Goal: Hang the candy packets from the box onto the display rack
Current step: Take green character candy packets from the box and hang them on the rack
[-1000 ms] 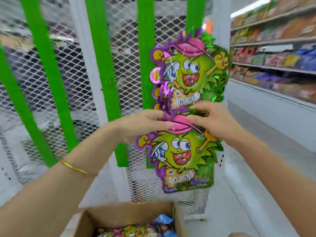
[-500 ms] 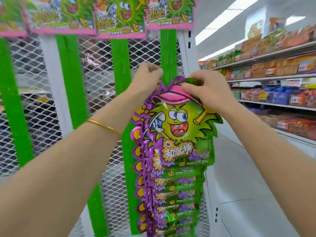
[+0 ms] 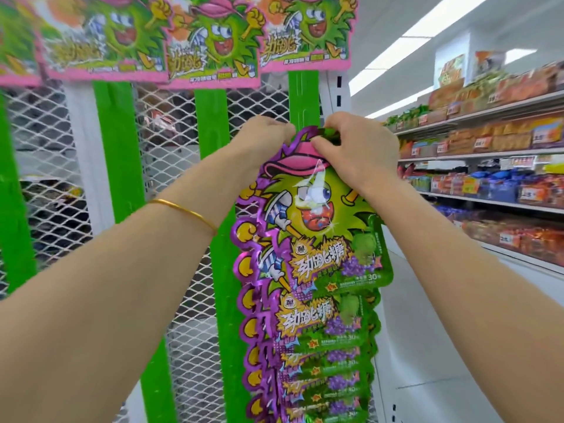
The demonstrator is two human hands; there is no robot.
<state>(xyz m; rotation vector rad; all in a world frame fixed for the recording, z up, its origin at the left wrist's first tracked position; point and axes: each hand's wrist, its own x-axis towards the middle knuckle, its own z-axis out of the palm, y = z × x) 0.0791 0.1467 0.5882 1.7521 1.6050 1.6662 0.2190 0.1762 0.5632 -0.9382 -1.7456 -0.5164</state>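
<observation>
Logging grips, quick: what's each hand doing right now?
Left hand: pinching the top candy packet at its upper edge.
Right hand: gripping the same packet's top.

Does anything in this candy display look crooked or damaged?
Nothing damaged or spilled. Only the topmost shiny green-and-purple candy packet juts right of the column of packets below it on the green hanging strip.

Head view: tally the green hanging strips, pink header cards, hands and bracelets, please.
Green hanging strips: 4
Pink header cards: 4
Hands: 2, left hand and right hand, both gripping the top candy packet
Gold bracelet: 1
Total: 11
</observation>
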